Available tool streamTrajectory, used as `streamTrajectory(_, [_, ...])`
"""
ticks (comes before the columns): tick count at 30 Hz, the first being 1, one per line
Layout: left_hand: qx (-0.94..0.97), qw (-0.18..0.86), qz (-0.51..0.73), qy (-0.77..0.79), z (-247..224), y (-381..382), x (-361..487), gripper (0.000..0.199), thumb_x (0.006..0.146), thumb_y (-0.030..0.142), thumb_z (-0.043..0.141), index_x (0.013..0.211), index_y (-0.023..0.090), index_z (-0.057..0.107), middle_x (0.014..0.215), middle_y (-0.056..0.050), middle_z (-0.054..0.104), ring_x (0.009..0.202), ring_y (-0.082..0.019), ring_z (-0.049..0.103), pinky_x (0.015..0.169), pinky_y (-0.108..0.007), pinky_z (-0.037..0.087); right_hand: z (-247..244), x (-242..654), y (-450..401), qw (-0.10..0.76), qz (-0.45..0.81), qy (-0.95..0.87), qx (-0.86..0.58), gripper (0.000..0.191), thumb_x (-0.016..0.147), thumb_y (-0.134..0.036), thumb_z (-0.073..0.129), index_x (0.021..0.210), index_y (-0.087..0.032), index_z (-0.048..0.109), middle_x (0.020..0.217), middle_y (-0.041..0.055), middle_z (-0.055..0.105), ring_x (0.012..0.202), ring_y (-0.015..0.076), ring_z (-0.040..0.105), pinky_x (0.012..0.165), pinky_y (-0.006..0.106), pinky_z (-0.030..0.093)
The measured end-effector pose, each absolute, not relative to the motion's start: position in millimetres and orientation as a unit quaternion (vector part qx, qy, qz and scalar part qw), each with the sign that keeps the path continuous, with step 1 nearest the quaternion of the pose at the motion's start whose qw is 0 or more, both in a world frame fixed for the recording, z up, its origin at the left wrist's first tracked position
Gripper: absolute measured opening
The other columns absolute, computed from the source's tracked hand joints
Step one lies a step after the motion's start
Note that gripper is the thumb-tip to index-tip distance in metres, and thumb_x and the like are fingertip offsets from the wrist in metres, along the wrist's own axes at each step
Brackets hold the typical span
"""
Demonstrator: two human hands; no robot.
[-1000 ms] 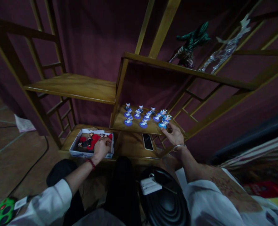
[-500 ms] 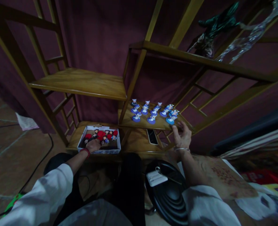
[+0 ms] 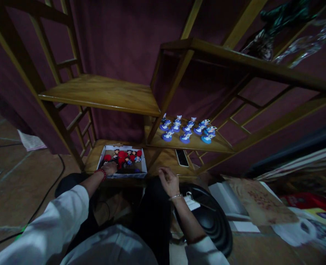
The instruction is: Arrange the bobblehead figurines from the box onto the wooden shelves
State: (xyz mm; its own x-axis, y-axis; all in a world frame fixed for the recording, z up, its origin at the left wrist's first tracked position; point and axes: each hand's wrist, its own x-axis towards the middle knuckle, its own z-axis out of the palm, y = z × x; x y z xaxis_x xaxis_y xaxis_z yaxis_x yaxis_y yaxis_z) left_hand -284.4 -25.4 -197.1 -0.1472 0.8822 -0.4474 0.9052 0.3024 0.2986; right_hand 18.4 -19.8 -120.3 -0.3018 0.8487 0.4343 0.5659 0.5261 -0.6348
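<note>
My left hand reaches over the front left edge of a white box on the low shelf. Its fingers are hidden among small figures with red parts. To the right, my right hand hangs in front of the low shelf's edge, between the box and a phone. Its fingers are curled close together, and nothing can be made out in them. Several purple and white figures stand in rows on the raised shelf. At their right end is one with a blue base.
An upper left shelf juts out above the box. Wooden posts divide the compartments. A black round stool bears a white item near my right forearm. Glassy animal figures stand at the top right. Boxes and bags lie at the lower right.
My right hand has left the front of the blue-based figure and moved left and down, towards the box. My left hand stays at the box. The view has shifted slightly.
</note>
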Motion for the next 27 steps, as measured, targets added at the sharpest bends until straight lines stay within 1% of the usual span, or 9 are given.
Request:
streamTrajectory(2, [0.586, 0.289, -0.033, 0.757, -197.2, -25.0, -285.1, 0.022, 0.071, 0.014, 0.049, 0.083, 0.012, 0.067, 0.091, -0.017, 0.068, 0.085, -0.023, 0.064, 0.069, -0.028, 0.047, -124.5, -2.7, -23.0, 0.324, 0.222, -0.815, -0.425, 0.021, 0.083, -0.033, 0.045, 0.087, -0.023, 0.063, 0.083, 0.0034, 0.067, 0.075, 0.0164, 0.063, 0.07, 0.026, 0.049])
streamTrajectory(5, [0.583, 0.291, -0.045, 0.757, -194.2, -25.3, -284.4, 0.027, 0.069, 0.015, 0.053, 0.093, 0.012, 0.065, 0.096, -0.016, 0.067, 0.089, -0.025, 0.063, 0.071, -0.029, 0.047, -131.5, -31.2, -18.9, 0.261, 0.255, -0.83, -0.423, 0.021, 0.083, -0.031, 0.045, 0.093, -0.026, 0.063, 0.089, 0.0008, 0.068, 0.079, 0.0156, 0.064, 0.075, 0.026, 0.05])
streamTrajectory(8, [0.584, 0.282, -0.057, 0.759, -187.8, -25.7, -282.4, 0.03, 0.069, 0.015, 0.055, 0.098, 0.011, 0.063, 0.097, -0.015, 0.067, 0.09, -0.027, 0.062, 0.075, -0.033, 0.047, -141.3, -55.8, -6.6, 0.24, 0.284, -0.837, -0.4, 0.024, 0.083, -0.025, 0.046, 0.102, -0.026, 0.06, 0.097, 0.0, 0.067, 0.086, 0.0145, 0.063, 0.08, 0.028, 0.049])
streamTrajectory(10, [0.59, 0.277, -0.063, 0.756, -182.4, -26.2, -281.2, 0.03, 0.069, 0.016, 0.055, 0.098, 0.012, 0.063, 0.099, -0.016, 0.066, 0.092, -0.028, 0.062, 0.076, -0.035, 0.046, -148.7, -70.1, 3.7, 0.208, 0.282, -0.847, -0.4, 0.026, 0.08, -0.019, 0.049, 0.103, -0.025, 0.06, 0.096, 0.0002, 0.067, 0.088, 0.0143, 0.063, 0.083, 0.028, 0.048])
streamTrajectory(13, [0.602, 0.266, -0.069, 0.75, -175.0, -27.4, -280.0, 0.031, 0.071, 0.016, 0.052, 0.1, 0.012, 0.063, 0.103, -0.018, 0.065, 0.097, -0.03, 0.06, 0.078, -0.037, 0.046, -158.7, -88.7, 18.3, 0.137, 0.266, -0.849, -0.435, 0.033, 0.073, -0.011, 0.057, 0.103, -0.024, 0.061, 0.095, 0.0014, 0.067, 0.086, 0.0147, 0.063, 0.083, 0.027, 0.047])
streamTrajectory(16, [0.611, 0.255, -0.072, 0.746, -172.2, -27.7, -279.5, 0.032, 0.073, 0.012, 0.048, 0.102, 0.012, 0.062, 0.104, -0.019, 0.064, 0.1, -0.03, 0.059, 0.082, -0.039, 0.044, -166.0, -105.7, 28.2, 0.077, 0.24, -0.856, -0.452, 0.039, 0.07, -0.01, 0.059, 0.106, -0.025, 0.061, 0.097, 0.002, 0.065, 0.087, 0.0154, 0.062, 0.084, 0.028, 0.046])
streamTrajectory(21, [0.616, 0.26, -0.075, 0.74, -177.1, -25.8, -280.9, 0.032, 0.074, 0.01, 0.045, 0.101, 0.01, 0.061, 0.102, -0.019, 0.065, 0.098, -0.028, 0.061, 0.079, -0.037, 0.046, -175.1, -129.8, 35.2, 0.031, 0.24, -0.856, -0.457, 0.049, 0.07, -0.01, 0.058, 0.116, -0.023, 0.057, 0.104, 0.0068, 0.062, 0.098, 0.0176, 0.057, 0.089, 0.027, 0.041])
streamTrajectory(24, [0.616, 0.264, -0.072, 0.739, -179.6, -25.1, -282.5, 0.031, 0.074, 0.01, 0.045, 0.101, 0.012, 0.061, 0.104, -0.018, 0.064, 0.099, -0.027, 0.06, 0.08, -0.036, 0.046, -181.0, -137.2, 37.5, 0.025, 0.239, -0.85, -0.47, 0.048, 0.069, -0.006, 0.057, 0.115, -0.022, 0.058, 0.108, 0.0079, 0.061, 0.103, 0.0182, 0.054, 0.089, 0.025, 0.04])
streamTrajectory(27, [0.618, 0.27, -0.066, 0.735, -179.1, -25.2, -283.7, 0.032, 0.073, 0.009, 0.044, 0.101, 0.012, 0.06, 0.105, -0.018, 0.064, 0.101, -0.026, 0.059, 0.082, -0.036, 0.045, -186.6, -138.6, 39.8, 0.03, 0.24, -0.843, -0.481, 0.044, 0.07, -0.004, 0.054, 0.11, -0.022, 0.06, 0.105, 0.0056, 0.063, 0.1, 0.0169, 0.055, 0.086, 0.024, 0.04])
